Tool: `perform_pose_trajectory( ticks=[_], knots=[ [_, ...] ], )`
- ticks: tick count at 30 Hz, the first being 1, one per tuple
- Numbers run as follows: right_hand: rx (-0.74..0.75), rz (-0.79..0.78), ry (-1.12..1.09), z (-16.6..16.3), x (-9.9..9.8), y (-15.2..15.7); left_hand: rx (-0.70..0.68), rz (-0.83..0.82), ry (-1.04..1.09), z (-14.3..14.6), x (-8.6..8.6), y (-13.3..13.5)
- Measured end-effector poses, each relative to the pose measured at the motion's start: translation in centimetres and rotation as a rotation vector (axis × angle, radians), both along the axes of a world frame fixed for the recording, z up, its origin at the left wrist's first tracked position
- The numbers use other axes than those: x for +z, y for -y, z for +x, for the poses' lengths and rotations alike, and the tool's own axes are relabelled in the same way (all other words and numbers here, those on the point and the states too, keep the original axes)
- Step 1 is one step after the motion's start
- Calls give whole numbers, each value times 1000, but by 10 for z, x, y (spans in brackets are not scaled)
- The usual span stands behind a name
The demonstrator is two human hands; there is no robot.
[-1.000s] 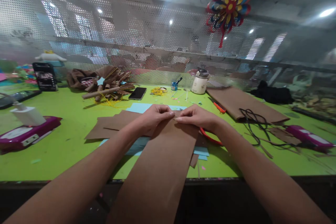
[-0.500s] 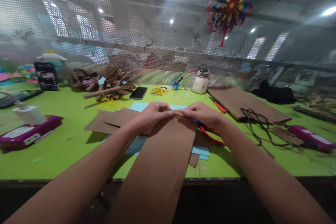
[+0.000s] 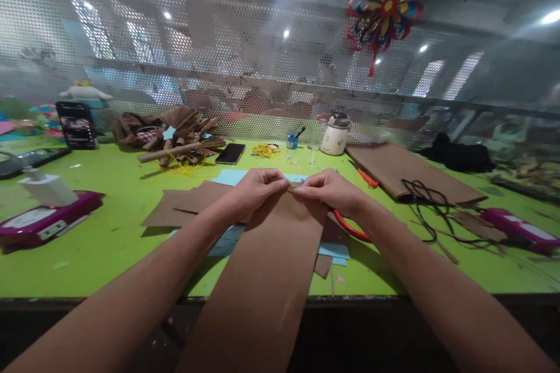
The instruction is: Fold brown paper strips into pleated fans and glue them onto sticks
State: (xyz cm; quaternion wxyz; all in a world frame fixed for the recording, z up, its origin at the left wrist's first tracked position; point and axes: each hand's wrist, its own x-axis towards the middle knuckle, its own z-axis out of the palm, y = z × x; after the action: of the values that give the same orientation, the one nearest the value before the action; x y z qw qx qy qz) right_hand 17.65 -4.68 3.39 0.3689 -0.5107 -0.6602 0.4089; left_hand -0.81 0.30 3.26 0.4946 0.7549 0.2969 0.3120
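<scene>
Head view: left hand (image 3: 258, 191) and right hand (image 3: 332, 191) are both closed, thumbs and fingers pinching the far end of the brown paper strip (image 3: 266, 268), fingertips close together. From this grip, the strip extends toward the wearer, past the near edge of the green table (image 3: 109, 268). One red handle (image 3: 352, 229) shows just beside the right hand's wrist. Brown paper pieces (image 3: 168, 210) lie left of the left hand; a phone (image 3: 230, 154) rests beyond it.
</scene>
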Motion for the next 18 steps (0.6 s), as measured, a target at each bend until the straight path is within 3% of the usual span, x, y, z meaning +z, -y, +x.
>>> perform_pose_trajectory(
  ticks=[5,10,14,18],
  knots=[
    [-58,103,70,0,-3,-1,3,29,-13,-2,4,1],
    [25,83,85,4,1,0,16,99,-66,-1,8,2],
    [9,85,71,2,1,-1,-18,136,-81,0,8,2],
    [-51,147,90,-2,-3,-3,-11,62,-87,1,8,5]
  ],
)
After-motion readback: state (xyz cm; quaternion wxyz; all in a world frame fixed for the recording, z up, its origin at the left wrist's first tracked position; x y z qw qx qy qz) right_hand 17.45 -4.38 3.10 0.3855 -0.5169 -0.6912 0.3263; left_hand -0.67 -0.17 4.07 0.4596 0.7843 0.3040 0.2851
